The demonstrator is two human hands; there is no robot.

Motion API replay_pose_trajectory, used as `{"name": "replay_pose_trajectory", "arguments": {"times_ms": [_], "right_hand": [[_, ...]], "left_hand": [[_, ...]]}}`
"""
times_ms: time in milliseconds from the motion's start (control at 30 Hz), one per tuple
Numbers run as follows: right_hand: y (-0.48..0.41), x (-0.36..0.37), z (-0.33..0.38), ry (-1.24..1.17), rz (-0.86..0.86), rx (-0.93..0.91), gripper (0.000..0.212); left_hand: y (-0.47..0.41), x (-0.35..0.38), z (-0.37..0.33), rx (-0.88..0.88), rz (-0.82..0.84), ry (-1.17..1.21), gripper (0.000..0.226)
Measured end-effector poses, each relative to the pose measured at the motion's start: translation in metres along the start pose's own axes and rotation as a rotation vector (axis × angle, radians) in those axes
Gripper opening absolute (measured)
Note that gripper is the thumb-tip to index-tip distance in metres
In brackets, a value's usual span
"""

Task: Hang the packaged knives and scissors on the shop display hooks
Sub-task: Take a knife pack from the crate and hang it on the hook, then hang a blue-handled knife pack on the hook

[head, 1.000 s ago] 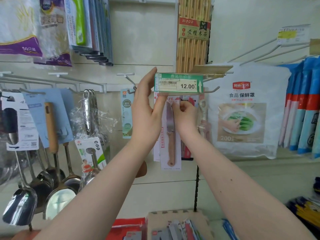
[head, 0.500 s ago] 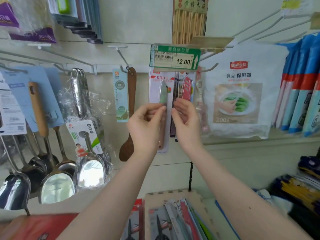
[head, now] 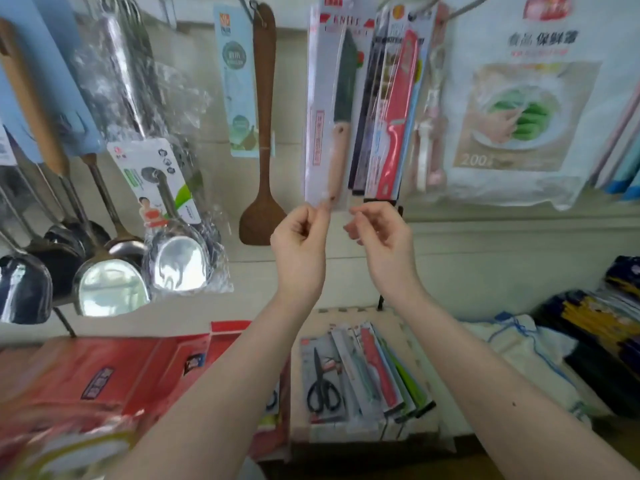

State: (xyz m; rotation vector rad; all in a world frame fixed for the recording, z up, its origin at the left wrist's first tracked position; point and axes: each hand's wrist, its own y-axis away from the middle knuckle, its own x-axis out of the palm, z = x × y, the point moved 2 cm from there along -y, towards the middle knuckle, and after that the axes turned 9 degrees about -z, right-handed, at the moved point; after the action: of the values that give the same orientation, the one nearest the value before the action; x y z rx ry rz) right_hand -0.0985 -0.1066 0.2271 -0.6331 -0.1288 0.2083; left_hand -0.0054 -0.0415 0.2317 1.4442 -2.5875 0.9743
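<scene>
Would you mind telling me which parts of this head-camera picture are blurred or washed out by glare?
Head view: the red packets at lower left smear with motion blur; the steel ladle bowl throws bright glare; the hanging knife pack reads soft, its print barely legible; shelf lines bow toward the edges from the wide lens; the scissors pack below stays fairly sharp.

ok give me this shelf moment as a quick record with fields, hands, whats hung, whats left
left hand: fingers at the bottom edge of the hanging pack; grip unclear
right hand: just beside that pack, holding nothing
hung: white carded knife with dark green blade and pale wooden handle; red knife on blue card behind it
left to hang: packaged black-handled scissors and more carded knives in the beige box below
neighbour: brown wooden spatula
</scene>
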Motion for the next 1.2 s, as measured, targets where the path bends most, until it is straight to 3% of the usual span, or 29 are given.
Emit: {"name": "replay_pose_trajectory", "arguments": {"times_ms": [167, 300, 400, 500, 833, 1000, 1200], "right_hand": [[0.026, -0.006, -0.074, 0.115, 0.023, 0.201, 0.02], [0.062, -0.019, -0.16, 0.349, 0.062, 0.394, 0.015], [0.091, -0.031, -0.215, 0.568, 0.201, 0.539, 0.012], [0.116, -0.036, -0.25, 0.845, 0.415, 0.565, 0.022], [0.137, -0.031, -0.291, 1.29, 0.51, 0.497, 0.031], [0.14, -0.025, -0.29, 1.366, 0.474, 0.481, 0.03], [0.127, -0.03, -0.266, 1.203, 0.346, 0.508, 0.031]], "left_hand": [[0.02, -0.02, 0.045, -0.11, 0.007, -0.062, 0.042], [0.048, -0.042, 0.095, -0.183, -0.007, -0.143, 0.041], [0.072, -0.058, 0.13, -0.268, -0.007, -0.21, 0.041], [0.094, -0.075, 0.157, -0.322, -0.021, -0.262, 0.038], [0.121, -0.102, 0.19, -0.393, -0.043, -0.36, 0.036], [0.123, -0.103, 0.188, -0.417, -0.012, -0.366, 0.035], [0.106, -0.09, 0.165, -0.412, 0.055, -0.339, 0.025]]}}
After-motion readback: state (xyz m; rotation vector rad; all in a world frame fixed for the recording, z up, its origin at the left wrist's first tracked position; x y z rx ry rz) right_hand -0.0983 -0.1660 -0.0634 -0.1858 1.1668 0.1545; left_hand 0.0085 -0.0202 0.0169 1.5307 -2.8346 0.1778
